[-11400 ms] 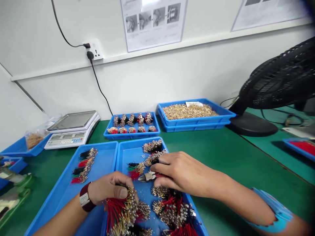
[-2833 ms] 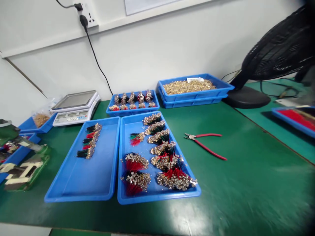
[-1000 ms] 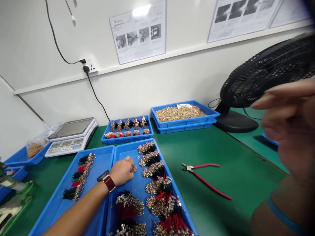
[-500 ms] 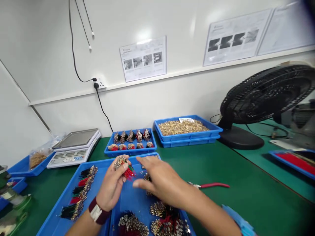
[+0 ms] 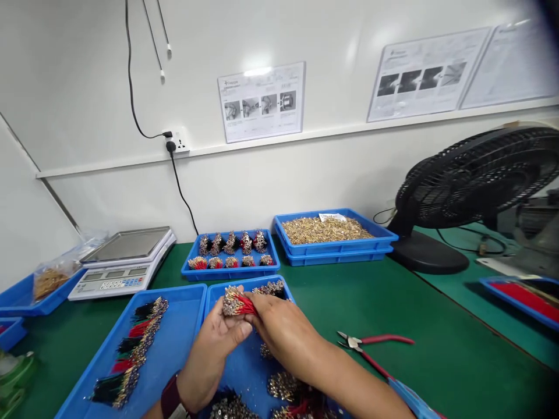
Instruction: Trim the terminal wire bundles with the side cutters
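Note:
A bundle of short red wires with gold and silver metal ends (image 5: 238,304) is held over the blue tray (image 5: 213,291) in front of me. My right hand (image 5: 283,326) grips the red wire side from the right. Cupped against the bundle's left and underside, my left hand (image 5: 218,343) helps hold it, its thumb lying below the wires. Its other fingers are partly hidden behind the bundle. Under my hands, more bundles with metal ends (image 5: 283,385) lie in the tray. Black and red bundles (image 5: 135,352) form a row in the left blue tray (image 5: 174,308).
Red-handled cutting pliers (image 5: 356,341) lie open on the green table at right. Farther back are a small blue tray of bundles (image 5: 186,269), stacked trays of gold pins (image 5: 332,230) and a digital scale (image 5: 126,262). A black fan (image 5: 471,180) stands at right.
The bundle has passed from an upright grip in my left hand into my right hand, its wires now pointing right. My right hand has closed on it; my left thumb has come off the wires.

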`<action>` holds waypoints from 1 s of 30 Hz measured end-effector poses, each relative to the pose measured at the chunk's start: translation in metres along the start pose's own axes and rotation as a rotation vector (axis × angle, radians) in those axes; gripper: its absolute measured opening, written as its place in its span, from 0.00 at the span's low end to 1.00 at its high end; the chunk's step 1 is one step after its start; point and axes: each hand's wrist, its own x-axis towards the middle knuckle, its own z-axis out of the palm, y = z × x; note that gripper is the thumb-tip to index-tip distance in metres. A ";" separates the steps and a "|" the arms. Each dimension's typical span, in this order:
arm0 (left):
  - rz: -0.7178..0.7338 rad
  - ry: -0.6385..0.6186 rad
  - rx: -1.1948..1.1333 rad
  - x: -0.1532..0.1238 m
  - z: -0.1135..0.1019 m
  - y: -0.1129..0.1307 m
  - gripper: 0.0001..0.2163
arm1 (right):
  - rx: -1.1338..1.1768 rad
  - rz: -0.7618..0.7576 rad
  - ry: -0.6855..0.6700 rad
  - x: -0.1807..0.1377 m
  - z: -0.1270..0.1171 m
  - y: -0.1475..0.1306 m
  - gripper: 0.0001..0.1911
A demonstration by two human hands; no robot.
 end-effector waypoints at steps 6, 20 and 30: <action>0.152 -0.020 0.594 0.013 -0.025 0.009 0.15 | 0.276 0.020 -0.089 -0.002 -0.009 0.012 0.14; -0.105 -0.031 -0.167 -0.001 -0.016 0.002 0.19 | 0.148 -0.104 -0.319 -0.011 -0.027 0.015 0.10; -0.501 -0.550 -0.021 -0.017 -0.009 -0.003 0.15 | 0.170 -0.565 0.060 -0.013 -0.022 -0.003 0.27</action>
